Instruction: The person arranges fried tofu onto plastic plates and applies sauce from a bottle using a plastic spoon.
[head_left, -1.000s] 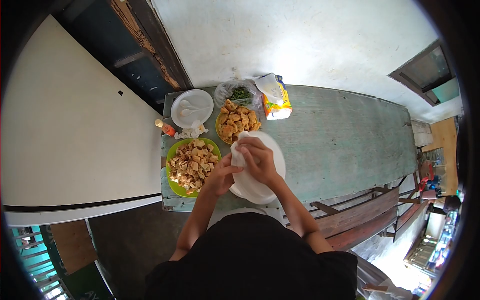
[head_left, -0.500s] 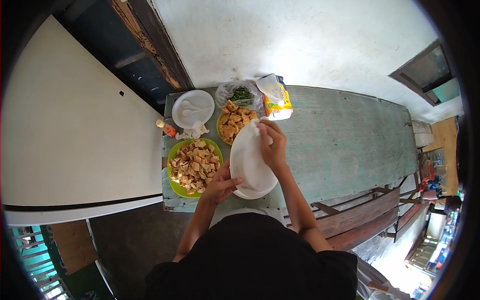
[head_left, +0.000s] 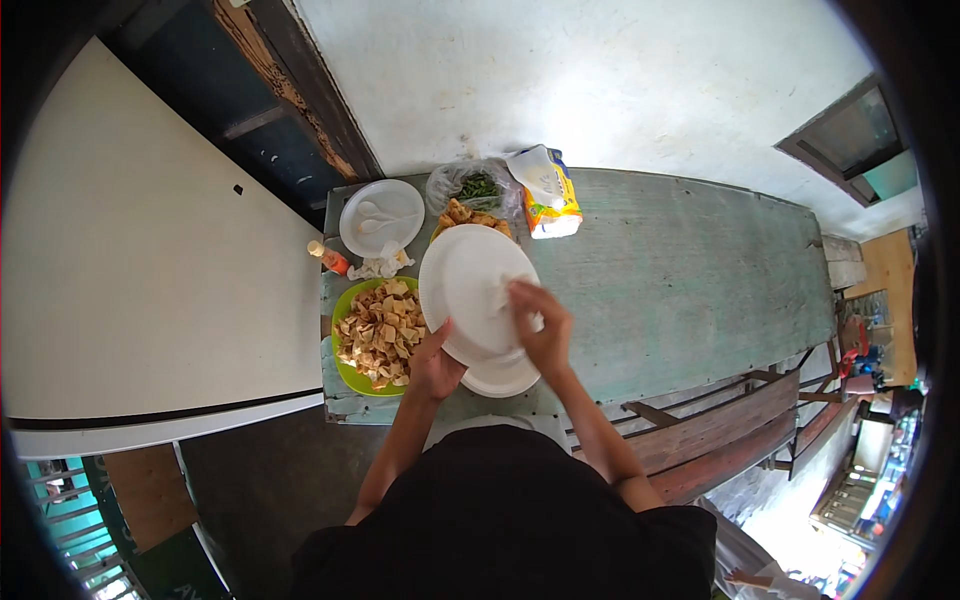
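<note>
My left hand [head_left: 438,370] grips the lower left edge of a white oval plate [head_left: 462,270], its thumb on the upper face. My right hand [head_left: 543,325] is closed on a crumpled white tissue [head_left: 503,291] pressed against the plate's right side. Beneath it, another white plate [head_left: 503,380] shows its lower rim. Left of my left hand is a green dish [head_left: 352,376] heaped with cut beige-brown pieces [head_left: 381,333]. The held plate partly hides a heap of golden fried pieces [head_left: 467,218] behind it.
At the back left stand a white plate [head_left: 354,236] with white spoons, an orange-red bottle [head_left: 334,262] and crumpled paper [head_left: 385,265]. A plastic bag of green leaves [head_left: 478,187] and a yellow-blue tissue pack [head_left: 553,205] lie near the wall. A wooden bench [head_left: 710,425] runs along the table's right front.
The held plate has turned from a steep tilt to face up more and shifted left, covering more of the fried pieces. My right hand has moved down from its rim onto its face.
</note>
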